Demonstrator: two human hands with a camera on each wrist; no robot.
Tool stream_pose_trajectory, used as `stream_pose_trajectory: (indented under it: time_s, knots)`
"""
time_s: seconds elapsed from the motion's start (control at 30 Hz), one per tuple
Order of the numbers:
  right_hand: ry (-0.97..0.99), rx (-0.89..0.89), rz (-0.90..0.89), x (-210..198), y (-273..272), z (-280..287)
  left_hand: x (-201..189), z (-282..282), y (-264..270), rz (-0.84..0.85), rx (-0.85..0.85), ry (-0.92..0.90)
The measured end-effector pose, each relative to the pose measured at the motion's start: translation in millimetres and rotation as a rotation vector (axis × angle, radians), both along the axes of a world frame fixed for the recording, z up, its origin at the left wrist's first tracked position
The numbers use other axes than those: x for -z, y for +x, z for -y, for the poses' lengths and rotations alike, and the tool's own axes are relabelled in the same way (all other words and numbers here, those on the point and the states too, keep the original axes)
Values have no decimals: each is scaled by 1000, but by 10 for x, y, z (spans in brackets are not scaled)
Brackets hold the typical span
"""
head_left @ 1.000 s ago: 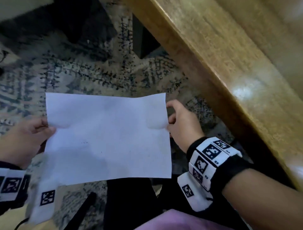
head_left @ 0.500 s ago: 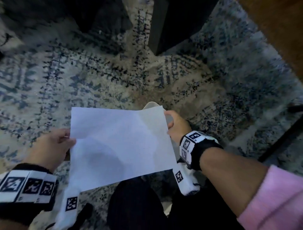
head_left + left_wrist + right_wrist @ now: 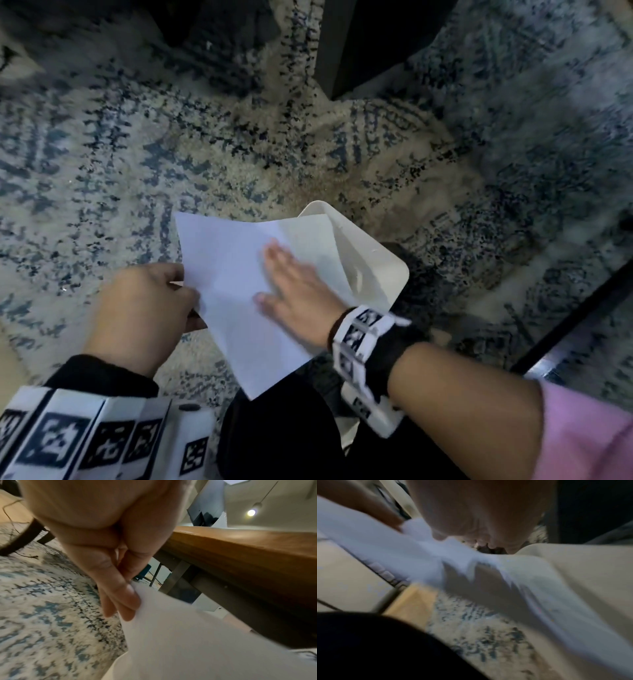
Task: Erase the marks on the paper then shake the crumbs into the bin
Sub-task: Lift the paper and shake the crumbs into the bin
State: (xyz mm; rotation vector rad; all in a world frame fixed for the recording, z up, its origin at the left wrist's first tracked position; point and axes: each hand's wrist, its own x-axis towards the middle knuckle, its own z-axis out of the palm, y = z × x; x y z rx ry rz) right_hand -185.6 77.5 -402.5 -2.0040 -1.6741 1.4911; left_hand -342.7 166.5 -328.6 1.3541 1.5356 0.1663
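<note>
Sheet of paper (image 3: 236, 294) now tilted over the white bin (image 3: 370, 260) on the rug (image 3: 137, 171), far corner dipping inside the rim. Left hand (image 3: 144, 308) pinching the left edge. Right hand (image 3: 294, 287), off the right edge it pinched a moment ago, laid flat with fingers spread on the sheet, brushing toward the bin. Marks look gone; likely crumbs going in next.

Legible text, labels, brands, numbers: none. Wrist bands (image 3: 356, 337) on both forearms carry black-and-white square coded marker patterns, with no letters or digits readable. Paper (image 3: 236, 274): white, blank, no writing legible. Bin (image 3: 380, 270): plain white, unlabelled.
</note>
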Motion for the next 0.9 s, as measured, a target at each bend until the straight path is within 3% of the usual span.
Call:
stream_pose_trajectory:
  time_s: [0.1, 0.2, 0.33, 0.4, 0.5, 0.6, 0.67, 0.77, 0.83, 0.9]
  knots:
    - [98, -21, -163, -175, -296, 75, -74, 51, 103, 16, 6, -12]
    - [8, 22, -185, 60, -209, 127, -83, 95, 135, 14, -6, -49]
    - [-269, 425, -76, 483, 265, 265, -111, 141, 171, 4, -20, -33]
    - [-326, 494, -40, 478, 428, 285, -124, 170, 207, 3, -15, -21]
    - [-214, 503, -252, 270, 367, 220, -123, 230, 292, -26, -1, 0]
    - [-185, 293, -370, 143, 163, 194, -118, 256, 359, -63, 14, 25]
    - [-320, 266, -318, 231, 201, 264, -129, 248, 356, -72, -14, 6]
    - [-495, 293, -18, 439, 411, 309, -163, 213, 321, -103, -16, 16]
    - [-332, 346, 45, 424, 463, 223, -166, 208, 304, -96, -26, -11]
    - [-119, 352, -90, 267, 359, 75, -135, 207, 302, -75, -45, -64]
